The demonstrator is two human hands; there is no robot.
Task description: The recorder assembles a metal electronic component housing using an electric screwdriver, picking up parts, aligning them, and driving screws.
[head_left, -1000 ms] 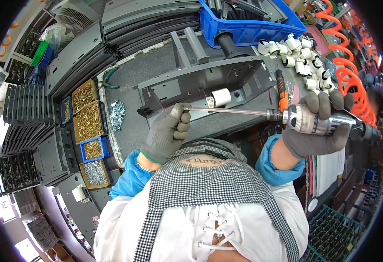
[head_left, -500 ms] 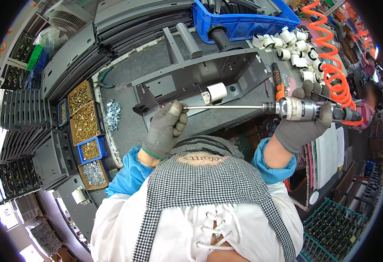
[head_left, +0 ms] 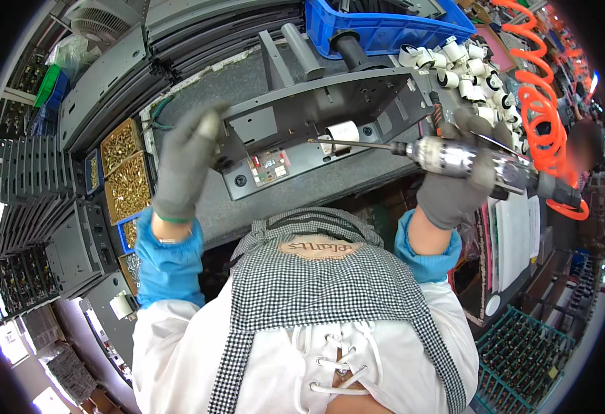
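In my right hand [head_left: 458, 165] is a silver pneumatic screwdriver [head_left: 447, 157]. Its long bit [head_left: 361, 143] points left over an open dark grey metal housing [head_left: 309, 103], its tip near the housing's inner floor. A grey glove covers each hand. My left hand [head_left: 186, 162] is at the housing's left end, close to its upper corner; motion smears its fingers, and whether they touch the metal I cannot tell. Inside the housing lie a white cylindrical part [head_left: 344, 134] and, near the left end, a small circuit board [head_left: 269, 165].
Trays of brass-coloured screws [head_left: 126, 179] stand at the left. A blue bin [head_left: 392, 38] and a heap of white cylindrical parts [head_left: 471, 79] lie at the far right. An orange coiled hose [head_left: 547, 124] hangs at the right. Stacked grey panels [head_left: 206, 34] fill the back left.
My left hand has let go of the screwdriver bit and moved left and up to the housing's end. The screwdriver has tilted and shifted left, its bit now over the housing.
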